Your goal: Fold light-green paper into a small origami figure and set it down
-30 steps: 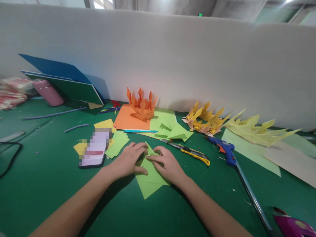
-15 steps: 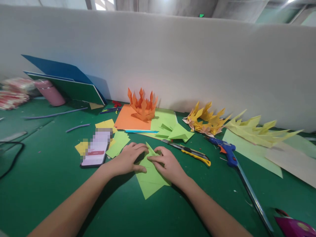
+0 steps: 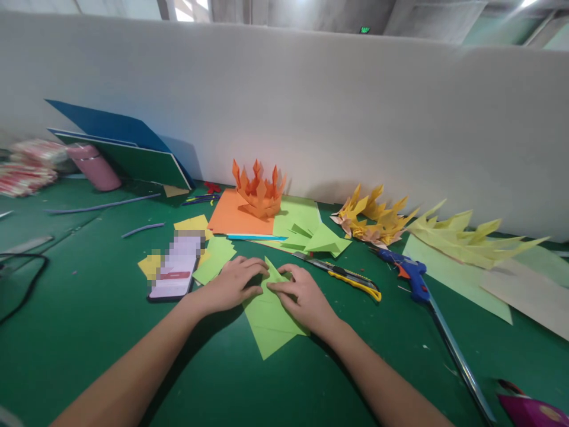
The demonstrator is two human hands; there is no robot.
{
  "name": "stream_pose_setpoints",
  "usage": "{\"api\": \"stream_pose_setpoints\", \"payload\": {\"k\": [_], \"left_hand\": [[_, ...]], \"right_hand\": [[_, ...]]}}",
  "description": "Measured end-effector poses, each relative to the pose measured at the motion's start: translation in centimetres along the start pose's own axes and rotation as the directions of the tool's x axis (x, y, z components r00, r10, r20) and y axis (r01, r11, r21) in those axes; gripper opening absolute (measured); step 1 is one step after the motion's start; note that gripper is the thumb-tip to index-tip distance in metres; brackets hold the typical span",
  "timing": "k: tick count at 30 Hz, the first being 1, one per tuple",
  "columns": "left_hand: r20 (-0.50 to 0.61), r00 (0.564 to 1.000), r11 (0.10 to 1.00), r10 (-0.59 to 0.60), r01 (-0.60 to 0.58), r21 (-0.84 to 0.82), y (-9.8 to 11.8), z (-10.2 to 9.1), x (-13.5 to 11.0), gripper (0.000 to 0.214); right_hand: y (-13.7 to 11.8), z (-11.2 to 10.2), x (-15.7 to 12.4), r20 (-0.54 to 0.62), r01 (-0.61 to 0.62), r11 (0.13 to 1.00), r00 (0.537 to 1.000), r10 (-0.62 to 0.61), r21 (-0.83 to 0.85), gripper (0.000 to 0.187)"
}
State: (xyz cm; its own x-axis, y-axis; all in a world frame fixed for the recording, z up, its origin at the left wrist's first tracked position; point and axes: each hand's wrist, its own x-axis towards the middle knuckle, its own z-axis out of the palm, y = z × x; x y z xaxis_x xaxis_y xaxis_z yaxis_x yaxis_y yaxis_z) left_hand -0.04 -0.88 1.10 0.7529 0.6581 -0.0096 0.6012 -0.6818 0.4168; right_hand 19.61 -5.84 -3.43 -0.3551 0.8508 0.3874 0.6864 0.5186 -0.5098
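Observation:
A partly folded sheet of light green paper (image 3: 272, 323) lies on the green table, one corner toward me and a pointed tip at the far end. My left hand (image 3: 237, 283) grips its left edge, fingers curled over and thumb tucked against the paper. From the other side, my right hand (image 3: 304, 296) pinches the upper part, its index finger pressed along a fold. The paper beneath both hands is partly hidden. Just left of my left hand are more green sheets (image 3: 216, 258) and a phone (image 3: 180, 267). A utility knife (image 3: 340, 274) with a yellow handle lies beyond my right hand.
Behind stand an orange paper crown (image 3: 262, 198), folded green pieces (image 3: 326, 238), a yellow crown (image 3: 376, 213) and a pale green one (image 3: 471, 237). A blue glue gun (image 3: 411, 274) with a long glue stick (image 3: 460, 359) lies at right, a pink bottle (image 3: 95, 168) at far left.
My left thumb has drawn in closer to its fingers on the paper. The right hand stays nearly in place. The whole view has shifted slightly.

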Motion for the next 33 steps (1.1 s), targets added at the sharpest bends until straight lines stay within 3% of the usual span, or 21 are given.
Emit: {"api": "stream_pose_setpoints", "payload": {"k": [12, 17, 23, 33], "left_hand": [[0.008, 0.999, 0.998, -0.036, 0.036, 0.058, 0.4, 0.1, -0.1, 0.037], [-0.048, 0.998, 0.989, -0.040, 0.047, 0.140, 0.5, 0.7, 0.4, 0.029], [-0.108, 0.994, 0.989, -0.013, 0.029, 0.147, -0.1, 1.4, 0.6, 0.031], [-0.074, 0.995, 0.988, -0.074, 0.083, 0.133, 0.2, 1.3, 0.3, 0.039]], "right_hand": [[0.0, 0.0, 0.2, 0.006, -0.029, 0.998, 1.000, 0.029, 0.051, 0.026], [-0.3, -0.4, 0.5, 0.031, -0.116, 0.989, 0.993, 0.114, 0.089, 0.028], [-0.7, -0.4, 0.8, 0.072, -0.182, 0.982, 0.981, 0.178, 0.053, 0.037], [-0.9, -0.3, 0.9, 0.075, -0.193, 0.981, 0.978, 0.193, -0.013, 0.040]]}}
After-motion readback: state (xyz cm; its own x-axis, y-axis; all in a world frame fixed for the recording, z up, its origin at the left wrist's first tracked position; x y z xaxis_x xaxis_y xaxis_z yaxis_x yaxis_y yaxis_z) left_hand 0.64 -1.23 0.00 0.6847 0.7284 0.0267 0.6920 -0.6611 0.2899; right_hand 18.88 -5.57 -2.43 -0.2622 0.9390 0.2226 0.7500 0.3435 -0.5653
